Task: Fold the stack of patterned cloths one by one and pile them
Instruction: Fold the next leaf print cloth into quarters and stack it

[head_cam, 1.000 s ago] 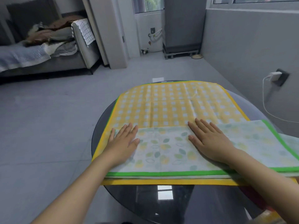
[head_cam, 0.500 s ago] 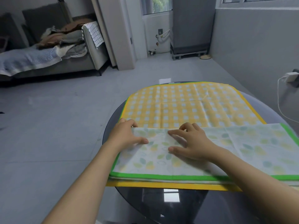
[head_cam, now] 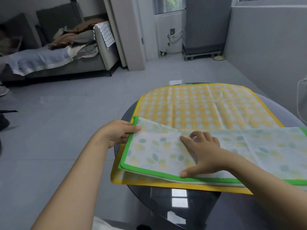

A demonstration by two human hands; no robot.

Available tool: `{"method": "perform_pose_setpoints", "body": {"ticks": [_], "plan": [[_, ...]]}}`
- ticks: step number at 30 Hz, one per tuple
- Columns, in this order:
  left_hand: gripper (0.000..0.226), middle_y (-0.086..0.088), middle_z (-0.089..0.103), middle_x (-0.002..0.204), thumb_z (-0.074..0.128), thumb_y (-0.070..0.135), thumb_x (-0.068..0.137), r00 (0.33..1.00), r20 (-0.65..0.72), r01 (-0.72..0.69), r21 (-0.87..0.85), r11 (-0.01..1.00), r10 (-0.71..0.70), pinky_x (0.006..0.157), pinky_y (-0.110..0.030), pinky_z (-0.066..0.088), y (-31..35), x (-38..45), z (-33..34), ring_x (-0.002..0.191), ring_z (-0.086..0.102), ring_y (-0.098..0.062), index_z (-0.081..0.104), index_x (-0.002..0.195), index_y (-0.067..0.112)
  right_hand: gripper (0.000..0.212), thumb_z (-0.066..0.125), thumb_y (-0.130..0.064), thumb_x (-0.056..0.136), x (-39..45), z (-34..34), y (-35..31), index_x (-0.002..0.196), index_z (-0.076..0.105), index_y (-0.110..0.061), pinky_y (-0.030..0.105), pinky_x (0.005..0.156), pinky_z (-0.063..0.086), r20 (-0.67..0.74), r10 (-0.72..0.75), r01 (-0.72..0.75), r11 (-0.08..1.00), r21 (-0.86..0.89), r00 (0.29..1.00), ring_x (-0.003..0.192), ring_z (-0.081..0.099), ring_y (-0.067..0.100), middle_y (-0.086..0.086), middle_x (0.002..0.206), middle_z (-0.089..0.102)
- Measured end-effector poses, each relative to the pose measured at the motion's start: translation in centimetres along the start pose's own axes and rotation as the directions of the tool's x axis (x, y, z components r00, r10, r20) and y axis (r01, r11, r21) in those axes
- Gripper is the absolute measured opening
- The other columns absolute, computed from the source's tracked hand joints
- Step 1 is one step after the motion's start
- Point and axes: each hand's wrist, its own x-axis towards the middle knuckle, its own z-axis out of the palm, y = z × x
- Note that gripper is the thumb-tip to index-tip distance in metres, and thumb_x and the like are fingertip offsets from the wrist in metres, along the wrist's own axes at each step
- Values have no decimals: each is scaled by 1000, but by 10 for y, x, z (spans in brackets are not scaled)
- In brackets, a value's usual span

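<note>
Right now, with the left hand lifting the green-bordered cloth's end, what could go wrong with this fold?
1. The left hand pinches only the far left corner of the leaf-print cloth, so the near corner may sag and the fold land skewed.
2. The right hand pins the cloth with spread fingertips; if they slip, the crease could wander.
3. The yellow checked cloth underneath overhangs the glass table and may get dragged along.
</note>
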Motion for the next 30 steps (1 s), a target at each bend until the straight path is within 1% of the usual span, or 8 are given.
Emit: {"method": "perform_pose_setpoints", "body": {"ticks": [4,7,12,15,18,22,27,30], "plan": [[12,-6,74,74,60,14,88,998,45,-40,-214,976,50,64,-24,58,12,-13,4,61,70,-15,66,90,4,120,59,-78,61,-10,3,2,147,-12,-33,47,115,0,79,-26,21,998,63,997,142,-14,28,0,155,-15],[17,-8,73,71,60,18,85,994,82,-44,-350,936,77,60,-27,59,24,-19,17,60,70,-17,67,89,3,114,62,-72,65,-16,3,7,148,-7,-34,45,116,-1,46,-52,45,989,140,998,143,-15,22,-4,156,-14],[22,-4,71,65,67,24,73,980,117,-98,-434,896,164,62,-26,57,49,-23,57,56,67,-15,66,89,8,92,59,-68,68,-32,-5,22,145,21,-35,31,112,24,-99,-24,66,891,449,995,139,24,10,-10,148,31],[12,-4,70,68,67,19,82,969,86,-173,-428,887,231,66,-26,56,61,-25,89,56,65,-13,66,86,8,68,56,-66,65,-49,-15,35,127,49,-38,28,101,43,-171,59,74,730,679,983,111,56,1,-14,117,62],[11,-2,67,60,68,15,84,957,79,-225,-401,888,278,49,-19,52,68,-26,124,49,63,-11,61,84,6,53,52,-63,70,-66,-22,50,111,63,-31,35,94,50,-242,145,105,615,782,959,95,65,4,-8,99,71],[20,-1,64,58,74,15,80,950,83,-251,-363,897,300,53,-22,54,70,-23,166,50,62,-13,55,80,7,50,52,-61,78,-88,-27,67,106,68,-22,37,90,52,-200,196,95,445,890,960,91,68,16,1,95,73],[27,-11,65,81,77,14,78,959,51,-264,-210,941,280,54,-26,58,57,-23,210,66,65,-21,55,88,4,58,43,-60,75,-106,-21,75,104,67,-17,36,80,53,-131,243,20,410,912,961,81,69,20,4,84,74],[28,-6,64,77,77,17,78,958,28,-283,-95,954,287,52,-24,55,48,-23,228,65,67,-20,54,90,4,52,50,-59,74,-111,-12,74,105,64,-20,29,66,52,-98,263,-33,452,892,960,67,66,10,-4,70,70]]}}
